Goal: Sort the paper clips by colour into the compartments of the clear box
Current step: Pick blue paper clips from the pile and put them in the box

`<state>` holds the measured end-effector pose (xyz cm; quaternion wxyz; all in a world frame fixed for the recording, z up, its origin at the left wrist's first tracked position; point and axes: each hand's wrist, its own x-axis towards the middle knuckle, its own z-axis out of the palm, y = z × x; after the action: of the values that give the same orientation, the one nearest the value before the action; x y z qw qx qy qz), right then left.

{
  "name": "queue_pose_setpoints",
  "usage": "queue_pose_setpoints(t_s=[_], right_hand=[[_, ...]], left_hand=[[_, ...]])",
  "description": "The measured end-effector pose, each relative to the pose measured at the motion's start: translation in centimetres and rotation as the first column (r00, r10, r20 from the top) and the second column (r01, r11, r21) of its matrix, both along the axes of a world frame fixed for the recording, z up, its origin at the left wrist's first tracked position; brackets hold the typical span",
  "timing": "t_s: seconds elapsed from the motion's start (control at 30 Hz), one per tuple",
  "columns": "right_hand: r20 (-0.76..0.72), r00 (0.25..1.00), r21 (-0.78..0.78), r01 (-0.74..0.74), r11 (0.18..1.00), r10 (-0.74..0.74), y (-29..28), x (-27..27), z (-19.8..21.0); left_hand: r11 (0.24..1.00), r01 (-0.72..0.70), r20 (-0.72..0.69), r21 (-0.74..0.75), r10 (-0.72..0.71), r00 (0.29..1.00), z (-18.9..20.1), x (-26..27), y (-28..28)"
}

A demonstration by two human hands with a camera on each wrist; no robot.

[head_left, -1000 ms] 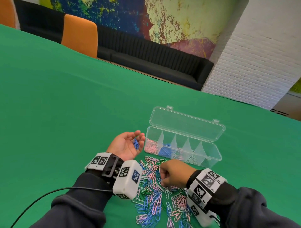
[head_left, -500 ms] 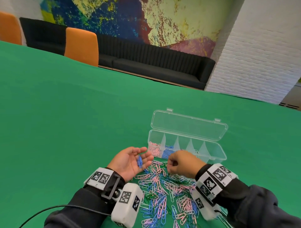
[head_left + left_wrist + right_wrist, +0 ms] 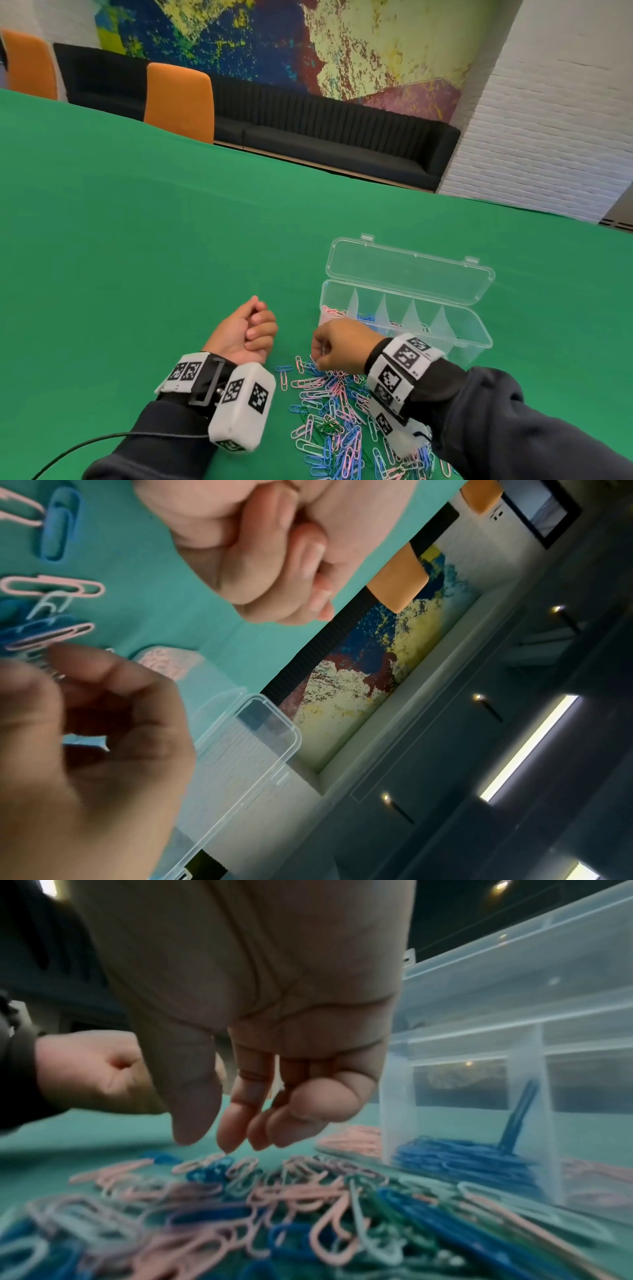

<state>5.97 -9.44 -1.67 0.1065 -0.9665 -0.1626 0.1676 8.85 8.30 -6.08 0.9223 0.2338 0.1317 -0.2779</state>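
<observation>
A loose pile of pink, blue, green and white paper clips (image 3: 335, 411) lies on the green table in front of the clear box (image 3: 472, 342), whose lid (image 3: 411, 270) is folded back. Its leftmost compartment holds pink clips (image 3: 334, 311); the one beside it holds blue clips (image 3: 462, 1158). My left hand (image 3: 257, 329) rests palm up left of the pile, fingers curled over the palm, hiding what is inside. My right hand (image 3: 322, 353) hovers over the pile's far edge (image 3: 274, 1204), fingertips (image 3: 229, 1145) pointing down just above the clips, nothing seen between them.
Bare green table (image 3: 171, 257) spreads left of and beyond the box. Orange chairs (image 3: 178, 99) and a black sofa (image 3: 325, 137) stand past the far edge. A black cable (image 3: 85, 445) trails from my left sleeve.
My left hand, which lay open with blue clips in its palm, has curled its fingers over them and drawn left. My right hand has left it and dropped over the pile.
</observation>
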Motion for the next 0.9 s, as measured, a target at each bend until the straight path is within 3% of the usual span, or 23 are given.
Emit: queue_pose_setpoints(t_s=[0.2, 0.33, 0.47, 0.67, 0.83, 0.9], right_hand=[[-0.011, 1.0, -0.252, -0.021, 0.967, 0.019, 1.5, 0.8, -1.8], [-0.053, 0.998, -0.266, 0.001, 0.964, -0.016, 1.0, 0.9, -1.6], [-0.091, 0.991, -0.186, 0.081, 0.979, -0.099, -0.5, 0.7, -1.0], [-0.118, 0.981, 0.071, 0.166, 0.984, -0.157, -2.0, 0.5, 0.7], [-0.19, 0.96, 0.259, 0.251, 0.933, -0.206, -1.9, 0.7, 1.4], [-0.191, 0.954, 0.434, 0.293, 0.852, -0.231, -1.0, 0.7, 1.5]], left_hand=[[0.997, -0.069, -0.038, 0.028, 0.07, 0.997, -0.7, 0.1, -0.4], [0.998, -0.038, -0.038, 0.046, 0.04, 0.998, -0.7, -0.1, -1.0], [0.996, -0.035, -0.036, 0.088, 0.038, 0.999, -0.8, -0.3, -1.6], [0.995, -0.068, -0.025, 0.07, 0.069, 0.997, -0.9, -0.7, -2.4], [0.997, 0.024, -0.022, 0.071, -0.023, 1.0, -1.0, -1.2, -3.2], [0.996, 0.07, -0.052, 0.06, -0.067, 0.996, -1.0, -1.3, -3.3]])
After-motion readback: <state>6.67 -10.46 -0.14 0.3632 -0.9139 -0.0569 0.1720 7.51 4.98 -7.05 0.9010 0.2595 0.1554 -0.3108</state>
